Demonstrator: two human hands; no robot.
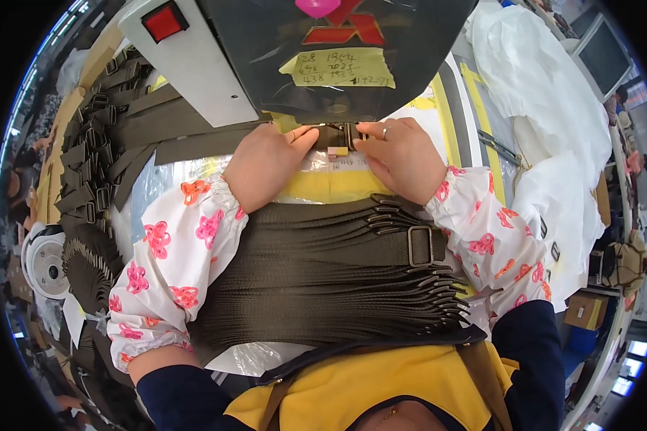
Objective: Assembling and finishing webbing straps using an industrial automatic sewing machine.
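An olive-brown webbing strap (328, 138) lies flat under the head of a sewing machine (266, 79). The fingers of my left hand (267, 159) press together on the strap, left of the needle area. On the other side, my right hand (408, 156) pinches the strap's end by a metal buckle (349, 135); its ring finger wears a ring. The machine partly covers the fingertips. Closer to my body lies a thick stack of folded webbing straps (287, 266), with a rectangular slide buckle (421, 246) on top and several buckle ends along its right side.
Buckled straps (86, 154) hang in a heap at the left, beside a white round device (47, 262). White sheeting (546, 93) drapes at the right, near dark snips (499, 147). A red switch (164, 23) sits on the machine's pale arm. Other people work at the far edges.
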